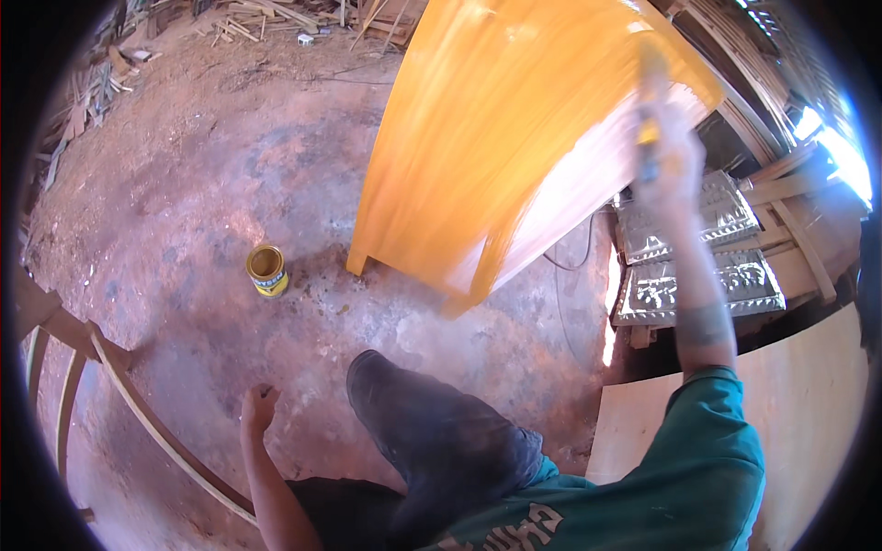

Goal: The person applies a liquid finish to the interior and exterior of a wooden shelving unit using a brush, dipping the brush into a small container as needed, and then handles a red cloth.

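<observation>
A large panel (459, 147) with short legs stands before me, much of its face covered in wet-looking orange-yellow paint. A pale, whitish band runs down its right side. My right hand (675, 161) is closed round a paintbrush (649, 130), whose bristle end meets the panel near its upper right; motion blurs both. Low over the floor on the left, my left hand (260, 404) hangs apart from everything, its fingers curled in with nothing visible in them. An open paint can (267, 269) with a yellow label stands upright on the floor, left of the panel's near leg.
Curved wooden pieces (152, 422) rise at the lower left. To the right lie embossed shiny metal sheets (703, 285) and a pale wooden board (808, 386). Scrap wood (266, 14) is heaped at the back. A thin cable (574, 266) runs beside the panel.
</observation>
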Demonstrator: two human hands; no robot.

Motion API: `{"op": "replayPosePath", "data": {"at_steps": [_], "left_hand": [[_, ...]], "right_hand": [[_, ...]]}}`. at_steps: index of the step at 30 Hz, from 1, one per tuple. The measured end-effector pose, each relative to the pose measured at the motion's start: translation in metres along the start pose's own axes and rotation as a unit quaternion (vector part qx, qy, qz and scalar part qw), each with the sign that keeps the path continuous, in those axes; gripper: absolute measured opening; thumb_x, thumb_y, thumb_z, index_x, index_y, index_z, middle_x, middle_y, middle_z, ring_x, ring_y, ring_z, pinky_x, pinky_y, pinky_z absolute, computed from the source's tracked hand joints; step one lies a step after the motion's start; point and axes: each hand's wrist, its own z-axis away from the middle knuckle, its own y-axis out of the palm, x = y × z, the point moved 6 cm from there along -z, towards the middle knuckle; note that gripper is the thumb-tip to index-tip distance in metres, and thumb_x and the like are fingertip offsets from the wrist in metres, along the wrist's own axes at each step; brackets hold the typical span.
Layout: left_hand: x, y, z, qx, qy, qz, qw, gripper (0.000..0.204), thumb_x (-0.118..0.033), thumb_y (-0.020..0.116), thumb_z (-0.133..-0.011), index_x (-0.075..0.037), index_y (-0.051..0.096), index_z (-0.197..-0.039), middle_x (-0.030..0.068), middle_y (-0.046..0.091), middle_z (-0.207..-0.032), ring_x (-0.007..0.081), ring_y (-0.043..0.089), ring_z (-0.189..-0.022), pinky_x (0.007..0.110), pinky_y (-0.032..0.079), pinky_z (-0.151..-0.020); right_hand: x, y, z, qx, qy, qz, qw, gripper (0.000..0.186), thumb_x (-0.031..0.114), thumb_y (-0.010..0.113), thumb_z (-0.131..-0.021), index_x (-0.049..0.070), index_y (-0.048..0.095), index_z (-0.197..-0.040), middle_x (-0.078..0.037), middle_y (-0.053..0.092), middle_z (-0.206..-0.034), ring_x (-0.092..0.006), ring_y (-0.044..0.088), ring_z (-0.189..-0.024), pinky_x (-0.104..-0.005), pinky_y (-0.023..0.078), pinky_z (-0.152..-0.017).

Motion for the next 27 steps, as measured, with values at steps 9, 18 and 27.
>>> {"op": "replayPosePath", "data": {"at_steps": [9, 18, 27], "left_hand": [[-0.015, 0.014, -0.001, -0.018, 0.028, 0.038, 0.999, 0.032, -0.028, 0.063, -0.089, 0.004, 0.068, -0.092, 0.0104, 0.068, -0.077, 0.0194, 0.062, -0.063, 0.035, 0.05, -0.061], [-0.022, 0.008, 0.001, 0.014, 0.001, 0.049, 0.999, 0.033, -0.027, 0.065, -0.085, 0.004, 0.07, -0.097, 0.0121, 0.068, -0.075, 0.0214, 0.063, -0.063, 0.036, 0.049, -0.061], [-0.012, -0.006, 0.011, 0.004, -0.016, 0.041, 0.999, 0.031, -0.024, 0.064, -0.087, 0.004, 0.07, -0.098, 0.0132, 0.069, -0.076, 0.0229, 0.063, -0.061, 0.038, 0.049, -0.061]], "right_hand": [[0.018, 0.113, 0.201, 0.213, 0.265, -0.405, 0.849, 0.021, 0.006, 0.061, -0.087, 0.006, 0.064, -0.108, -0.014, 0.066, -0.107, -0.0242, 0.064, -0.098, -0.0362, 0.052, -0.083], [-0.01, 0.013, 0.071, 0.081, 0.075, -0.138, 0.984, 0.015, 0.007, 0.063, -0.08, 0.007, 0.063, -0.095, -0.011, 0.061, -0.09, -0.0306, 0.062, -0.086, -0.0392, 0.052, -0.074], [-0.031, -0.009, 0.023, -0.018, 0.187, -0.279, 0.942, 0.015, 0.017, 0.066, -0.094, 0.003, 0.067, -0.101, -0.006, 0.067, -0.091, -0.0161, 0.062, -0.081, -0.0309, 0.049, -0.071]]}}
